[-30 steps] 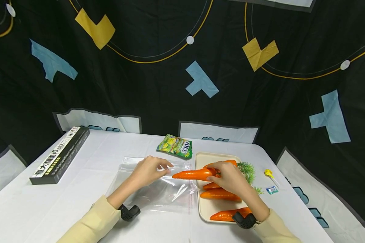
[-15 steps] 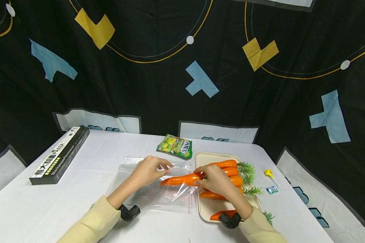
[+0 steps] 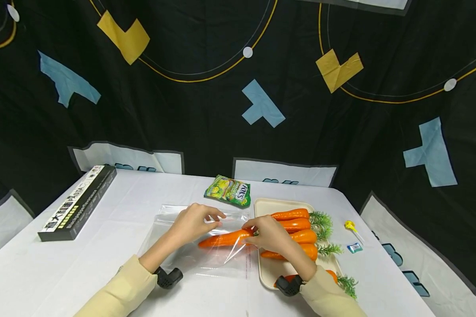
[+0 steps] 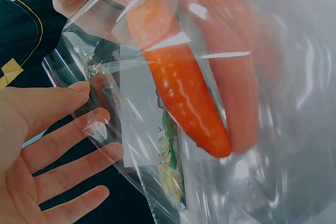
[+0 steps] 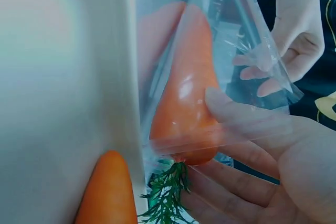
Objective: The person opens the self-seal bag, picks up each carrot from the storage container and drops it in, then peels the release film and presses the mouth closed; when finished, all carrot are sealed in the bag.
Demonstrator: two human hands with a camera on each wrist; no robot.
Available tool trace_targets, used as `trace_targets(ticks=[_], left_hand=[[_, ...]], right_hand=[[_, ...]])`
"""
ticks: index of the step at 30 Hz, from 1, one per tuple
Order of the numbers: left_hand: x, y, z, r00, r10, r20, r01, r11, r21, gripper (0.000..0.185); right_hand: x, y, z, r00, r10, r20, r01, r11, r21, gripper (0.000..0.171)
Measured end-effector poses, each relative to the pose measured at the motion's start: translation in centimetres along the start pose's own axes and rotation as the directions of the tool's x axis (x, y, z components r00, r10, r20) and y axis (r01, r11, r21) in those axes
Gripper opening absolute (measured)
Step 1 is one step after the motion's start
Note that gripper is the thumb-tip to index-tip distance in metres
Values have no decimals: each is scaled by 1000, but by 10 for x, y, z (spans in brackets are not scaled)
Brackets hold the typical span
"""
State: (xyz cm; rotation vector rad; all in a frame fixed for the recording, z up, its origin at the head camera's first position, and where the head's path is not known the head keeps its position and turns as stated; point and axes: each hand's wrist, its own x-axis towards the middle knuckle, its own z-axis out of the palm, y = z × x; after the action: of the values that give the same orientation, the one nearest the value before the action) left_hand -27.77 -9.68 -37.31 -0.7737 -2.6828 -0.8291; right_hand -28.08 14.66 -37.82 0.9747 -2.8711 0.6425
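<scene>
An orange carrot (image 3: pixel 220 240) with green leaves lies mostly inside a clear plastic bag (image 3: pixel 182 259), its tip pointing left. My right hand (image 3: pixel 271 233) grips its thick leafy end between thumb and fingers at the bag's mouth. In the right wrist view, film covers much of the carrot (image 5: pixel 184 93), and its leaves (image 5: pixel 170 195) stick out past the bag's edge. My left hand (image 3: pixel 194 222) is at the bag's far side. In the left wrist view, its fingers (image 4: pixel 79 166) are straight and spread, fingertips against the lifted film.
A cream tray (image 3: pixel 267 270) right of the bag bears several more carrots (image 3: pixel 295 225). Behind the bag lies a green candy packet (image 3: pixel 228 191). A black pasta box (image 3: pixel 79 204) is at the left. A yellow lollipop (image 3: pixel 351 226) and small wrapped sweet (image 3: pixel 355 248) lie right of the tray.
My right hand has moved left and slightly down from over the tray, sliding the carrot into the bag. My left hand has stayed where it was.
</scene>
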Motion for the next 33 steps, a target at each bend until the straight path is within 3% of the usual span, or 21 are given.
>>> trace_targets(ticks=[13,20,25,33], left_hand=[[0,1,0,1000,-1,5,1,1000,7,14],[-1,2,1,1000,-1,7,1,1000,13,15],[0,1,1,1000,1,7,-1,1000,17,15],[-1,2,2,1000,0,5,0,1000,21,15]], right_hand=[[5,2,3,998,-30,51,30,999,12,27],[-4,11,-10,997,-72,37,71,997,40,30],[-12,20,-25,999,-35,31,33,996,78,28],[-17,38,-33,997,8,75,-6,1000,-22,28]])
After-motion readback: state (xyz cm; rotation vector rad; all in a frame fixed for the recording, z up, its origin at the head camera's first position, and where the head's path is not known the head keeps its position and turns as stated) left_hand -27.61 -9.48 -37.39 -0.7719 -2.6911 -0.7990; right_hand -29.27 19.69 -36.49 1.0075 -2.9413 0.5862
